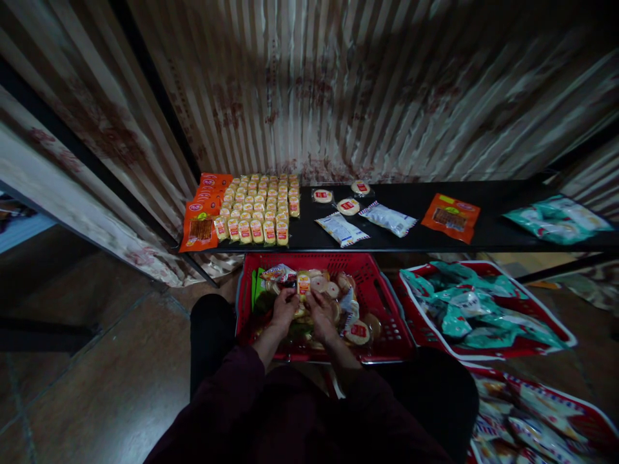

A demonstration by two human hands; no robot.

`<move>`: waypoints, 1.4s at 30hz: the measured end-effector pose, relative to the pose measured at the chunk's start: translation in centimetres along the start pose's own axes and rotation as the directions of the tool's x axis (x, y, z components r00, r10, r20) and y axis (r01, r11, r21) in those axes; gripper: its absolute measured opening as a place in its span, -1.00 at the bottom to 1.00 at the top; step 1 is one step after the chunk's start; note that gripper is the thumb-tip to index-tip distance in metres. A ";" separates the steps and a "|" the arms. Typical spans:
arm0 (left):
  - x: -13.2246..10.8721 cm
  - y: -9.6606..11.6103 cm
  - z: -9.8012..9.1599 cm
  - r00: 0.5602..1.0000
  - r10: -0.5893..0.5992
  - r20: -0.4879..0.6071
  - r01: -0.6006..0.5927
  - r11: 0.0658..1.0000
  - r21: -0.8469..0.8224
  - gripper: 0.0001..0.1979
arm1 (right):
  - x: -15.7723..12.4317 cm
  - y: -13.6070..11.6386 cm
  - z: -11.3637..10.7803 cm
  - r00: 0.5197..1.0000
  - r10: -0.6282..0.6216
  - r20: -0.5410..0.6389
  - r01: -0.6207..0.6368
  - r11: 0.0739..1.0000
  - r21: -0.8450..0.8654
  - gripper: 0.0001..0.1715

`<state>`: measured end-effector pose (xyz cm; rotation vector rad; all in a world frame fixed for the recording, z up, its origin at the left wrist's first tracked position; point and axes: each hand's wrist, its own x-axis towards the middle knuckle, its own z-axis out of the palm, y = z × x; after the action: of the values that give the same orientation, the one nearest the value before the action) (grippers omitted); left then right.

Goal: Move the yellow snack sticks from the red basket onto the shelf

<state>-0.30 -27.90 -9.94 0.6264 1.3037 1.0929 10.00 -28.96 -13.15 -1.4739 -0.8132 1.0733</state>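
Over a red basket (391,322) of mixed snack packets, my left hand (285,307) and my right hand (322,312) hold a small yellow packet (304,283) with a red label between their fingers. The fingers of both hands are closed on its two sides. Under and around the hands lie round wrapped biscuits (358,332), and green packets (257,287) stick up at the left of the basket. On the black shelf (396,241) beyond, several like yellow packets (256,209) stand in tight rows.
Orange packets (200,216) lie left of the rows. Round biscuits (347,206), silver-blue packets (341,229), another orange packet (451,218) and a teal packet (556,219) lie farther right. On the floor at right are baskets of teal packets (474,306) and of white-and-brown packets (541,425).
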 end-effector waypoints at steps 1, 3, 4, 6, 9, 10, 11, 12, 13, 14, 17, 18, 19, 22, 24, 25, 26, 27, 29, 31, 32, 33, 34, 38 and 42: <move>0.1 0.2 0.2 1.000 0.029 0.006 -0.029 1.000 0.004 -0.85 | 0.0 -0.5 0.0 1.000 0.009 -0.009 -0.009 1.000 -0.010 -0.40; 0.3 0.5 0.4 0.997 0.073 0.020 -0.073 0.997 0.020 -0.83 | -0.2 -1.5 0.1 1.000 -0.005 -0.022 0.004 0.999 -0.045 -0.42; 0.4 0.6 0.5 0.995 0.092 0.026 -0.093 0.995 0.027 -0.82 | -0.3 -2.0 0.1 0.999 -0.032 -0.021 0.030 0.997 -0.073 -0.43; 0.5 0.7 0.7 0.992 0.124 0.034 -0.125 0.991 0.037 -0.81 | -0.5 -2.9 0.2 0.996 -0.094 -0.006 0.092 0.987 -0.134 -0.45; 0.7 1.0 1.0 0.986 0.164 0.018 -0.165 0.984 0.069 -0.78 | -0.5 -3.7 0.2 0.989 -0.147 -0.006 0.142 0.963 -0.231 -0.46; 0.7 1.2 1.1 0.984 0.179 0.010 -0.179 0.980 0.085 -0.79 | -0.5 -3.8 0.3 0.987 -0.159 -0.017 0.149 0.955 -0.256 -0.46; 0.7 1.4 1.2 0.981 0.193 0.006 -0.193 0.976 0.099 -0.79 | -0.3 -3.9 0.3 0.985 -0.171 -0.026 0.158 0.948 -0.275 -0.45; 0.7 1.6 1.3 0.979 0.203 0.006 -0.203 0.973 0.108 -0.79 | -0.1 -3.9 0.3 0.982 -0.188 -0.032 0.171 0.942 -0.288 -0.44; 0.7 1.8 1.4 0.978 0.209 0.010 -0.208 0.972 0.111 -0.78 | 0.1 -3.9 0.3 0.978 -0.208 -0.033 0.189 0.936 -0.296 -0.43; 0.7 2.1 1.5 0.978 0.209 0.017 -0.210 0.972 0.108 -0.76 | 0.4 -3.9 0.3 0.973 -0.227 -0.030 0.208 0.931 -0.300 -0.43; 0.7 3.0 1.9 0.977 0.210 0.030 -0.212 0.973 0.092 -0.72 | 1.5 -3.9 0.2 0.968 -0.249 -0.018 0.230 0.919 -0.320 -0.44; 0.7 3.3 2.0 0.975 0.222 0.026 -0.223 0.971 0.091 -0.71 | 1.8 -3.9 0.2 0.968 -0.249 -0.022 0.228 0.918 -0.326 -0.45; 0.7 3.7 2.2 0.971 0.238 0.020 -0.239 0.966 0.096 -0.71 | 2.2 -4.1 0.3 0.967 -0.253 -0.026 0.230 0.915 -0.331 -0.45; 0.8 4.9 2.7 0.955 0.296 0.007 -0.293 0.942 0.166 -0.69 | 3.2 -4.8 0.4 0.956 -0.291 -0.035 0.264 0.907 -0.329 -0.44; 0.8 5.7 3.1 0.946 0.322 0.016 -0.318 0.922 0.223 -0.67 | 3.7 -5.6 0.6 0.949 -0.315 -0.034 0.288 0.903 -0.317 -0.44; 0.9 6.0 3.3 0.944 0.330 0.021 -0.325 0.916 0.236 -0.66 | 4.0 -6.0 0.7 0.947 -0.321 -0.036 0.294 0.903 -0.312 -0.44; 0.9 6.4 3.5 0.942 0.334 0.024 -0.331 0.915 0.232 -0.64 | 4.2 -6.5 0.8 0.945 -0.324 -0.037 0.298 0.903 -0.308 -0.44; 1.0 6.6 3.7 0.941 0.337 0.025 -0.335 0.917 0.215 -0.63 | 4.4 -6.9 0.9 0.944 -0.329 -0.035 0.304 0.904 -0.302 -0.45; 1.2 7.0 4.1 0.939 0.344 0.020 -0.342 0.925 0.164 -0.61 | 4.7 -7.6 1.2 0.942 -0.334 -0.028 0.314 0.910 -0.270 -0.46; 1.5 7.3 4.3 0.936 0.352 0.018 -0.352 0.928 0.124 -0.60 | 4.9 -8.1 1.4 0.943 -0.331 -0.020 0.319 0.922 -0.219 -0.46; 1.6 7.4 4.4 0.933 0.358 0.018 -0.358 0.926 0.119 -0.61 | 5.1 -8.3 1.5 0.944 -0.328 -0.020 0.318 0.927 -0.200 -0.47; 1.7 7.5 4.5 0.930 0.368 0.018 -0.367 0.921 0.128 -0.61 | 5.2 -8.5 1.5 0.945 -0.325 -0.023 0.315 0.929 -0.191 -0.47; 1.8 7.7 4.6 0.925 0.381 0.019 -0.379 0.914 0.147 -0.60 | 5.3 -8.7 1.5 0.946 -0.323 -0.024 0.313 0.930 -0.193 -0.48; 2.2 8.4 5.0 0.900 0.436 0.014 -0.426 0.872 0.241 -0.58 | 6.1 -9.4 1.6 0.950 -0.312 -0.016 0.300 0.926 -0.227 -0.52; 2.9 9.0 5.4 0.879 0.476 0.015 -0.460 0.841 0.286 -0.54 | 7.1 -10.2 1.9 0.945 -0.327 -0.009 0.317 0.921 -0.226 -0.51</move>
<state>2.15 -20.61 -2.23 1.1851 1.4062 1.3354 11.40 -19.96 -4.47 -1.4772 -1.1277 0.7155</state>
